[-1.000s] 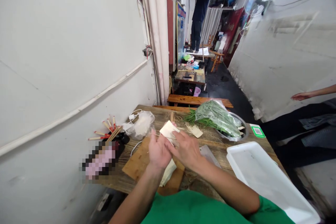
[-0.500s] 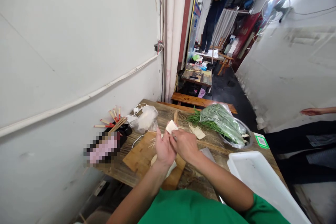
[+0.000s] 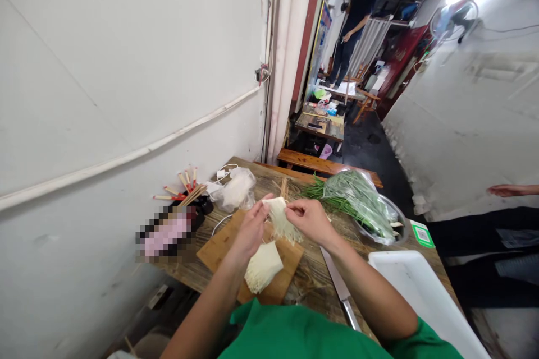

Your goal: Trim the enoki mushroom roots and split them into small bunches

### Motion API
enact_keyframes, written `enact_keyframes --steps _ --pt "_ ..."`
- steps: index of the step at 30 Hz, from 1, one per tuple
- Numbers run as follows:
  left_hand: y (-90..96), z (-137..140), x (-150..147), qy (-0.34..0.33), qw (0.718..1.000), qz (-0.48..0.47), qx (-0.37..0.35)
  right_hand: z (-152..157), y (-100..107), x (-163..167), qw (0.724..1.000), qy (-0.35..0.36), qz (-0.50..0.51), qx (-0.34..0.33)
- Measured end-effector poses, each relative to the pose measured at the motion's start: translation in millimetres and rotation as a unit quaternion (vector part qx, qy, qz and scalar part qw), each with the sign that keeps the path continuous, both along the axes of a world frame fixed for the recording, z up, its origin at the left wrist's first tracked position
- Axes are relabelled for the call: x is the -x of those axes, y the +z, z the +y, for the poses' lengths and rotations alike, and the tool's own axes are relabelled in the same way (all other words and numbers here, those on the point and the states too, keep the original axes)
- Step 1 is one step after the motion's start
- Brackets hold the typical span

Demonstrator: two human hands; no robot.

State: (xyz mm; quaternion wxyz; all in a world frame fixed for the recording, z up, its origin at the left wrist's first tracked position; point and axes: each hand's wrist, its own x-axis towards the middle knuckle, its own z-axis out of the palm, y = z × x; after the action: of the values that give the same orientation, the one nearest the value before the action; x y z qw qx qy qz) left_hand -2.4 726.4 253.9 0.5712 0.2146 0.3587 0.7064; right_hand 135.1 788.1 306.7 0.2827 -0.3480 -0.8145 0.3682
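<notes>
Between my hands hangs a thin pale sheet with a fringed lower edge, which looks like a tofu sheet point(image 3: 278, 217). My left hand point(image 3: 251, 229) pinches its left corner, and my right hand point(image 3: 310, 220) grips the right side between thumb and fingers. Beneath them, a stack of similar fringed tofu sheets point(image 3: 263, 267) lies on a brown cutting board point(image 3: 217, 247). A knife point(image 3: 336, 275) with a metal handle rests on the table beside the board, partly under my right forearm.
Thin wooden sticks point(image 3: 284, 186) lie beyond my hands. A plastic bag point(image 3: 238, 188) is at the left, and bagged green vegetables point(image 3: 351, 202) sit in a bowl on the right. A white tray point(image 3: 404, 280) stands nearer. Another person's hand point(image 3: 503, 189) shows at right; someone point(image 3: 356, 22) stands farther off.
The tofu sheet, bunched up in my hands before, is now spread with its fringe hanging down. My hands have moved apart. The stack and knife show more fully. The far person's arm has lowered.
</notes>
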Motion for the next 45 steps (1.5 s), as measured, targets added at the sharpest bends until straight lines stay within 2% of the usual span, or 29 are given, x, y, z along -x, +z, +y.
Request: enact_keyframes --steps 2,5,10,15,18,21,25,31,34,45 --pt "0.9 -1 9 -0.058 0.998 -0.006 -0.021 2 2 -2 0.998 0.018 0.027 0.059" --pt "3.8 0 12 -0.115 0.993 -0.027 -0.019 3 5 -4 0.994 0.031 0.042 0.101" --pt "14.0 1 6 -0.108 0.994 -0.003 0.011 1 1 -7 0.990 0.073 0.046 0.114" --pt "32.4 -7 -2 -0.115 0.993 0.024 0.028 -3 1 -14 0.995 0.078 0.021 0.055" --pt "42.2 -14 -6 -0.116 0.992 0.014 0.046 -10 18 -32 0.997 0.074 -0.021 0.018" --pt "50.2 -20 -8 -0.099 0.992 0.009 0.073 -15 36 -63 0.993 0.087 -0.056 -0.059" --pt "61.7 -27 -10 -0.095 0.988 0.033 0.118 -16 42 -104 0.970 0.124 -0.073 -0.198" --pt "76.8 -30 -18 -0.123 0.982 0.077 0.123 -18 37 -135 0.929 0.077 -0.120 -0.341" --pt "80.5 -28 -22 -0.130 0.978 0.100 0.130 -18 37 -141 0.918 0.077 -0.126 -0.367" --pt "86.9 -27 -34 -0.149 0.971 0.124 0.139 -18 37 -145 0.917 0.066 -0.116 -0.377"
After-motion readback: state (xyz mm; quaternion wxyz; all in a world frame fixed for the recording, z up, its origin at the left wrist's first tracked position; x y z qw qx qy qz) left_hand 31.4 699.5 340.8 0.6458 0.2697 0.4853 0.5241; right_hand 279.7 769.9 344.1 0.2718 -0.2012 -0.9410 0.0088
